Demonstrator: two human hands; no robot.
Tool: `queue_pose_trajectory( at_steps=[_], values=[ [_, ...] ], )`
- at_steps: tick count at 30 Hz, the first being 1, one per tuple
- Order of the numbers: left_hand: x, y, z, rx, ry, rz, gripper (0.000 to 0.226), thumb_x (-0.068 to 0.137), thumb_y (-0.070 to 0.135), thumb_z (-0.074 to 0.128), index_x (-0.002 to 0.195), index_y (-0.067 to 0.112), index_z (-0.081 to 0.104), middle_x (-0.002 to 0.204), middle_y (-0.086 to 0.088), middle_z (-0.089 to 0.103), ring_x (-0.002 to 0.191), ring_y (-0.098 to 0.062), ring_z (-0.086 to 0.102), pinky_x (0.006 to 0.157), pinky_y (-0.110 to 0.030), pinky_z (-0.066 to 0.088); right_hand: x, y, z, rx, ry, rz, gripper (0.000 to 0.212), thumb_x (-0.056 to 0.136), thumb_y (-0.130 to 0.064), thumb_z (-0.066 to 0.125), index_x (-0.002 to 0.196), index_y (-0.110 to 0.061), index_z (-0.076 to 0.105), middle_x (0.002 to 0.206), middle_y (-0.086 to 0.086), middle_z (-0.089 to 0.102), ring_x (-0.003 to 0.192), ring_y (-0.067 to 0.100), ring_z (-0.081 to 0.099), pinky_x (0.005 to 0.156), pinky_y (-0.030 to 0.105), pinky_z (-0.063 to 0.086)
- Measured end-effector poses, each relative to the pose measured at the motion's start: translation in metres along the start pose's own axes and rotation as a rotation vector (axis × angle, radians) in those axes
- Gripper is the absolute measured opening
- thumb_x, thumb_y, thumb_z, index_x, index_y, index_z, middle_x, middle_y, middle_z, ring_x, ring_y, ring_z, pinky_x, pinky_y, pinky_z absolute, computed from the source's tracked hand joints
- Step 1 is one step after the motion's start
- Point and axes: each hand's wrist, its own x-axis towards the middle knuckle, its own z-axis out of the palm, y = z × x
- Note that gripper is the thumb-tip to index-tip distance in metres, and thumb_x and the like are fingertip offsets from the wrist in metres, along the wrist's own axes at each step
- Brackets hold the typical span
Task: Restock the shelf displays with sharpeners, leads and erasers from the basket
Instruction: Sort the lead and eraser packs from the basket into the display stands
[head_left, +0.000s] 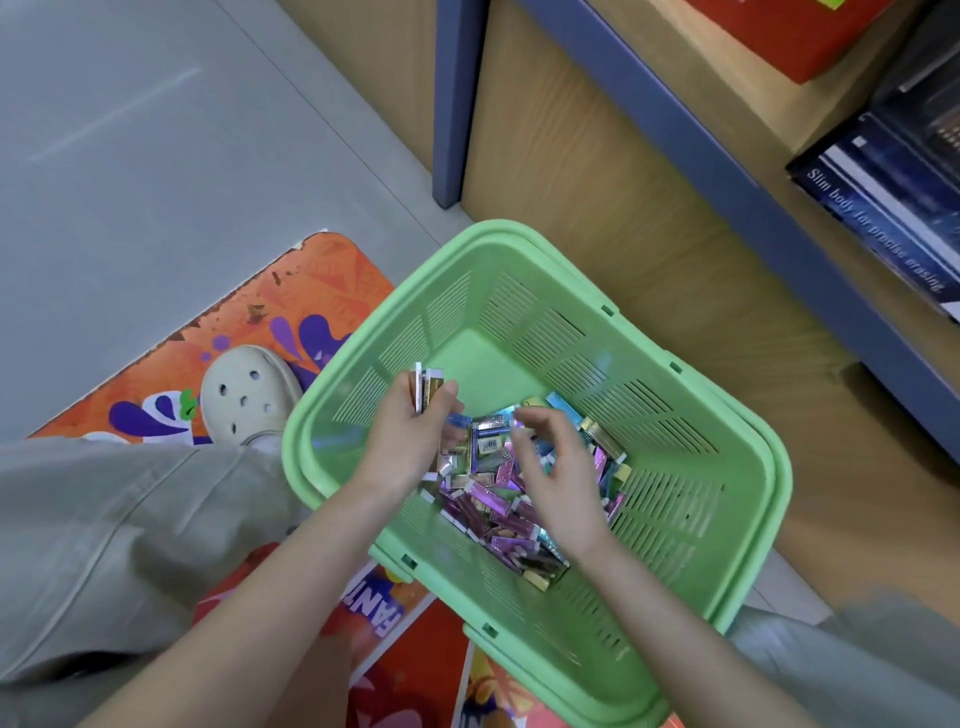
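A green plastic basket (691, 467) sits on the floor beside the shelf. In its middle lies a heap of small packets (511, 501), purple, blue and gold. My left hand (410, 436) grips a small stack of packets (427, 388) upright above the heap's left side. My right hand (553, 462) hovers over the heap with fingers curled down among the packets; whether it pinches one is unclear because of blur.
A wooden shelf unit (597, 171) with blue edging (727, 171) stands to the right. Dark eraser boxes (883, 208) and a red box (795, 36) sit on it. An orange floor mat (291, 317) and my beige shoe (244, 395) lie left of the basket.
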Motion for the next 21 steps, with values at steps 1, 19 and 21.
queue_pose_trajectory(
  at_steps=[1,19,21],
  values=[
    [0.001,-0.002,-0.002,0.032,-0.009,-0.007,0.010,0.097,0.022,0.049,0.099,0.012,0.047,0.086,-0.002,0.062,0.052,-0.007,0.057,0.056,-0.023,0.051,0.006,0.019,-0.005,-0.092,-0.012,0.089,0.034,0.094,-0.036,0.054,0.124,-0.019,0.053,0.122,-0.006,0.056,0.118,0.009,0.051,0.105,0.033,0.040],
    [0.003,-0.020,0.006,0.026,-0.123,-0.168,0.022,0.098,0.026,0.048,0.107,0.006,0.047,0.081,-0.005,0.060,0.057,-0.010,0.059,0.053,-0.023,0.052,0.009,0.121,-0.004,-0.596,-0.227,0.594,0.070,0.087,-0.034,0.066,0.140,-0.006,0.030,0.135,0.017,0.045,0.120,0.034,0.050,0.101,0.044,0.045],
    [0.005,-0.022,0.006,0.028,-0.127,-0.181,0.022,0.098,0.026,0.047,0.107,0.006,0.046,0.079,-0.004,0.060,0.054,-0.009,0.059,0.055,-0.026,0.053,0.008,0.121,-0.004,-0.590,-0.223,0.588,0.058,0.092,-0.028,0.060,0.139,-0.007,0.033,0.131,0.017,0.049,0.112,0.033,0.056,0.094,0.044,0.050]
  ],
)
